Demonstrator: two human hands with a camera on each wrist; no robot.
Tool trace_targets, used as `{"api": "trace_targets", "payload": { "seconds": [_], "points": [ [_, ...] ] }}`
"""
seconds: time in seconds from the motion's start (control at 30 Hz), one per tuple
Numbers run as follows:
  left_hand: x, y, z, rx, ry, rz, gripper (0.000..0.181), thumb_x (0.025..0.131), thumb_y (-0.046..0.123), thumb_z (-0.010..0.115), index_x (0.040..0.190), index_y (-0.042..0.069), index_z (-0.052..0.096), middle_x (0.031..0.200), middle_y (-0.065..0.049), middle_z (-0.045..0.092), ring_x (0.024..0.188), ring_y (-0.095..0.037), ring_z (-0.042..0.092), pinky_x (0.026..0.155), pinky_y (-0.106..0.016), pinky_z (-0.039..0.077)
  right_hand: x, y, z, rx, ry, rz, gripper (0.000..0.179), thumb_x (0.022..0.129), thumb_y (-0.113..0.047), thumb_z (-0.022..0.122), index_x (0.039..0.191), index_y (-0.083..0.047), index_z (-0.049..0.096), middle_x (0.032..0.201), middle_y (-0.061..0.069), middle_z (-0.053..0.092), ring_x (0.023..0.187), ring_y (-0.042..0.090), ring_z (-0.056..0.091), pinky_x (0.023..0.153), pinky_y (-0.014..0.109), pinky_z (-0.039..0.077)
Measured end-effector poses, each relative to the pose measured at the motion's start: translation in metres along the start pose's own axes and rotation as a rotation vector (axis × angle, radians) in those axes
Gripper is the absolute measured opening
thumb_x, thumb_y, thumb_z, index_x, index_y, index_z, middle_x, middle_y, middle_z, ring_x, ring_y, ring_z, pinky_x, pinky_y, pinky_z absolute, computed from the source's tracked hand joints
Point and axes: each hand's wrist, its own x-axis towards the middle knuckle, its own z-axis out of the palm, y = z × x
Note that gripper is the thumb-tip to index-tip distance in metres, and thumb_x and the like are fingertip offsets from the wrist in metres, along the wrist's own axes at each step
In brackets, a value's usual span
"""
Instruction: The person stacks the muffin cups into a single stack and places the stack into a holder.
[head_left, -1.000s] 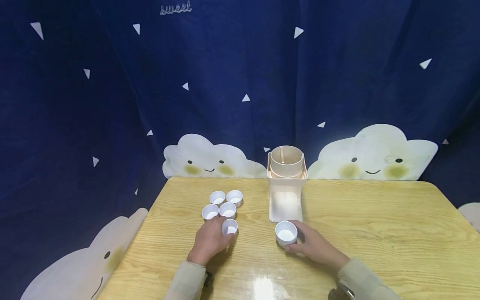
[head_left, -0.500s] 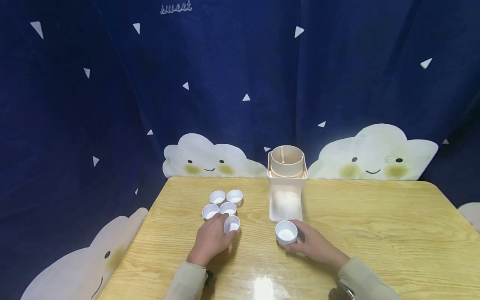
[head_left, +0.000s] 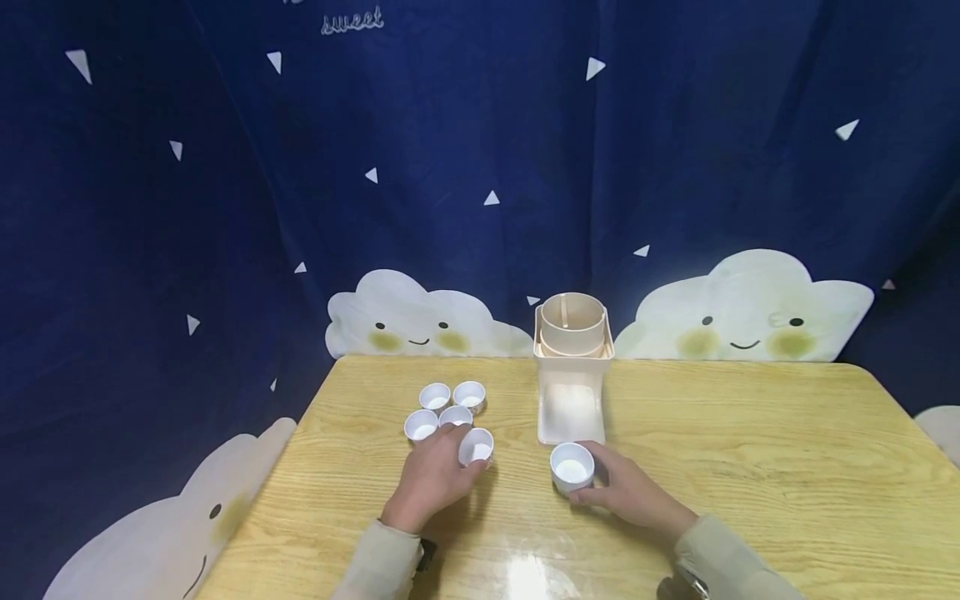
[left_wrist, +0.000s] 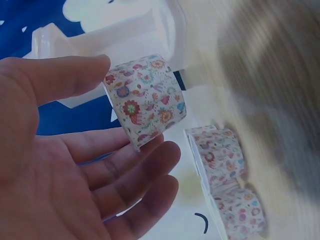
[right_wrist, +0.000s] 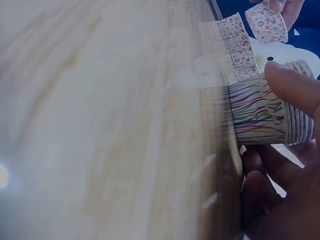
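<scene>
My left hand (head_left: 432, 477) pinches a small paper cup (head_left: 477, 448) by its side. Flowers cover that cup's outside in the left wrist view, where it hangs clear of the table between thumb and fingertips. To the right, my right hand (head_left: 632, 490) grips a nested stack of paper cups (right_wrist: 260, 111) with wavy coloured stripes. Several stacked rims show under the thumb, and the stack's base is at the tabletop. Just beyond my left hand stand more flowered paper cups (left_wrist: 218, 155), upright and close together; the hand partly covers the nearest one.
A pale pink stand (head_left: 572, 412) with a round open holder (head_left: 573, 323) on top is at the middle back of the wooden table (head_left: 735, 450). Behind the table hangs a dark blue curtain (head_left: 450, 125) with printed clouds and triangles.
My left hand has drawn its flowered cup to the right, away from the group, and lifted it. The right hand and striped stack have stayed in place.
</scene>
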Motion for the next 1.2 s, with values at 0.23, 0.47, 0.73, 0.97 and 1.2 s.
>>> {"api": "trace_targets", "payload": {
  "seconds": [0.23,0.47,0.73,0.97,1.2],
  "points": [
    [0.004,0.009,0.002,-0.003,0.013,0.055,0.037,0.080,0.033,0.077,0.109,0.012,0.068,0.099,-0.007,0.070,0.081,-0.018,0.063,0.066,-0.033,0.048,0.000,-0.001,0.000,-0.013,0.004,0.005,0.063,0.076,-0.032,0.083,0.133,-0.018,0.058,0.121,-0.002,0.066,0.120,0.026,0.058,0.105,0.059,0.041],
    [0.007,0.023,-0.001,-0.036,-0.007,0.063,0.048,0.083,0.034,0.074,0.123,0.008,0.066,0.114,-0.009,0.071,0.100,-0.026,0.068,0.082,-0.042,0.054,0.001,0.000,0.001,-0.015,0.001,0.006,0.064,0.076,-0.032,0.083,0.133,-0.017,0.057,0.123,-0.001,0.067,0.122,0.032,0.058,0.106,0.062,0.040],
    [0.013,0.047,-0.003,-0.102,-0.036,0.076,0.052,0.085,0.036,0.071,0.129,0.009,0.063,0.125,-0.008,0.068,0.113,-0.026,0.066,0.092,-0.042,0.054,0.001,0.001,0.000,-0.007,-0.009,0.006,0.065,0.077,-0.034,0.082,0.134,-0.017,0.056,0.124,-0.001,0.066,0.124,0.034,0.057,0.106,0.065,0.038],
    [0.018,0.064,-0.002,-0.093,-0.029,0.127,0.045,0.084,0.035,0.073,0.123,0.014,0.066,0.115,-0.003,0.070,0.097,-0.017,0.067,0.078,-0.031,0.054,0.001,0.003,0.002,-0.025,0.004,-0.024,0.063,0.078,-0.034,0.082,0.134,-0.018,0.057,0.122,-0.002,0.067,0.120,0.022,0.058,0.104,0.059,0.041],
    [0.024,0.082,0.004,-0.077,-0.033,0.218,0.041,0.085,0.035,0.074,0.120,0.016,0.066,0.111,-0.001,0.070,0.093,-0.012,0.065,0.076,-0.024,0.052,0.000,0.004,0.003,-0.034,0.016,-0.025,0.063,0.078,-0.035,0.081,0.133,-0.018,0.057,0.122,-0.002,0.067,0.117,0.020,0.059,0.104,0.057,0.043]
  ]
}}
